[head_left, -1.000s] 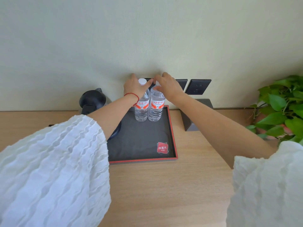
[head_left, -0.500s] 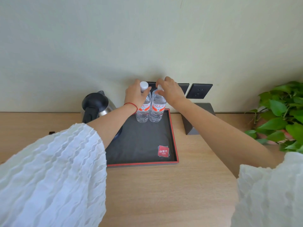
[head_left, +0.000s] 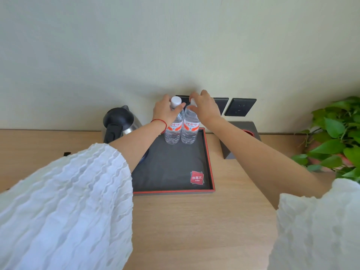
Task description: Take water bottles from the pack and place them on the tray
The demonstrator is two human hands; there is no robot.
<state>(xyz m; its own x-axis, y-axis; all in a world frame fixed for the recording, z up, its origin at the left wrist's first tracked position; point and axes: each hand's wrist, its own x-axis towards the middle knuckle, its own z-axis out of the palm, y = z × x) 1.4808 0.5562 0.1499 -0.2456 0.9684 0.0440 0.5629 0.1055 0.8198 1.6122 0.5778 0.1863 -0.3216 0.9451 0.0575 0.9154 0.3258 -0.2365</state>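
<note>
Head view, read left to right. Kettle [head_left: 120, 122] stands at the tray's back-left corner on the worktop [head_left: 194, 227], clear of the bottles. Left hand [head_left: 165, 112] has its grip curled around the neck and shoulder of the left bottle [head_left: 174, 131], thumb lying across below the white cap, which stays exposed; the fingers are partly closed and in contact. Right hand [head_left: 204, 109] has its grip closed over the top of the right bottle [head_left: 190, 131], covering most of that cap. Both bottles stand upright, touching side by side, at the back edge of the tray [head_left: 211, 172], right of centre, red labels facing the camera. Further right: a dark box [head_left: 243, 141] on the worktop just beside the tray, wall sockets [head_left: 240, 107] above it, a plant [head_left: 339, 137] at the far right. Change over the last 1 s: the bottles keep the same spot on the tray and both hands remain on the tops with only small finger shifts, so the apparent rise in frame is most likely head motion. Judgement: 2 bottles are placed and this looks like final squaring-up before release. The pack is not in view, so I cannot tell whether more bottles remain. Risk: tall narrow bottles could tip if a hand drags on withdrawal.
</note>
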